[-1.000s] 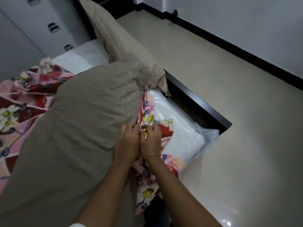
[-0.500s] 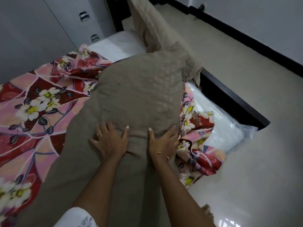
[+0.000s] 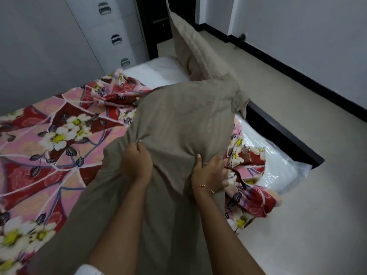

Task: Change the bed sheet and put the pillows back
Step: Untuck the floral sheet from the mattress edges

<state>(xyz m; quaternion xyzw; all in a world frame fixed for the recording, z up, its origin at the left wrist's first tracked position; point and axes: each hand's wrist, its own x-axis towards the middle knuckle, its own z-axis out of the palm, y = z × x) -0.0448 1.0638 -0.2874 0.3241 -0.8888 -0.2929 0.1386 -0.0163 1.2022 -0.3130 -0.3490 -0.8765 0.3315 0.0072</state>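
Now my grip has changed — half a second ago both palms lay flat on the tan pillow (image 3: 184, 124), and now my left hand (image 3: 136, 163) has its fingers curled, bunching the cover, while my right hand (image 3: 210, 171) clutches the fabric with the thumb pressed in. The pillow stands lifted over the bed's near edge, above the floral sheet (image 3: 59, 135) spread on the mattress (image 3: 278, 167), whose plastic-wrapped corner shows bare. A second tan pillow (image 3: 190, 50) leans upright further along — beside the drawers (image 3: 113, 36). I can read no writing or labels anywhere.
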